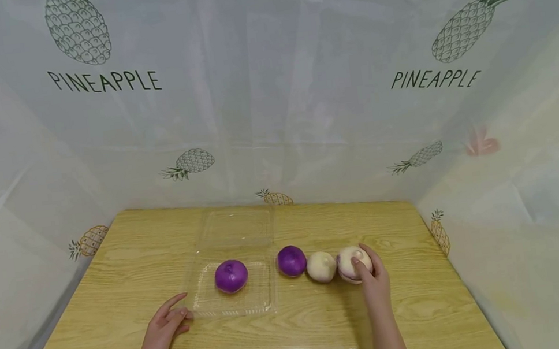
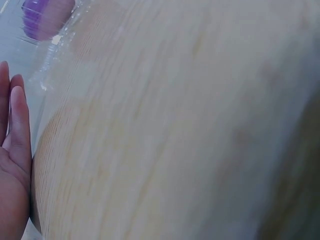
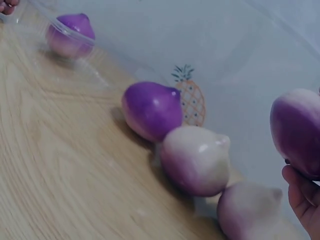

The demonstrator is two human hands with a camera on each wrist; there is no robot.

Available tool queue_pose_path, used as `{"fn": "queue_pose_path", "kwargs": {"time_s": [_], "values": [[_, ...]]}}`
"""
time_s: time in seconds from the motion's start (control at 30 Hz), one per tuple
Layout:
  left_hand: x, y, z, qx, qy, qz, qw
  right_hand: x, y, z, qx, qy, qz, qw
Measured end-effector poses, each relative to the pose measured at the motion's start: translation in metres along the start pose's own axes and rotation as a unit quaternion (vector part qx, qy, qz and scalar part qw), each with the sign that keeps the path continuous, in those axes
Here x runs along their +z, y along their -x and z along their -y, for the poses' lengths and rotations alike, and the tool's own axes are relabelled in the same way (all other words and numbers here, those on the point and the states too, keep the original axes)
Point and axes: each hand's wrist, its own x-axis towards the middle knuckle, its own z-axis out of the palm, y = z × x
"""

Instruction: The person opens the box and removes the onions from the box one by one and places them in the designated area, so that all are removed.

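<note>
Right hand: holds a purple-and-white onion, near the row.
Left hand: fingers loose, by the box's left edge; can't tell if touching. The hands are far apart.
Clear box: lid open, one purple onion inside.
Row: three more onions on the table, right of the box.

Head view: bright, soft, fairly even light, mostly sharp. Hard white glare on the table at the bottom edge; soft shadow left of the right forearm. Pineapple-print curtain greyish up top, warmer at lower right. Left wrist view: pale, washed out, wood grain smeared, dark blur down the right edge; clear plastic box gives small glints. Right wrist view: dimmer, bluish; purple-and-white bulbs show highlights and soft shadows, lowest one blurry.
</note>
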Motion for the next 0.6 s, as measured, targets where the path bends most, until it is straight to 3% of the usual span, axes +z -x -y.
{"fn": "queue_pose_path", "kwargs": {"time_s": [0.6], "values": [[0.001,0.001,-0.002,-0.003,-0.004,0.001,1.0000,-0.031,0.000,-0.019,0.027,-0.022,-0.095,0.995]]}}
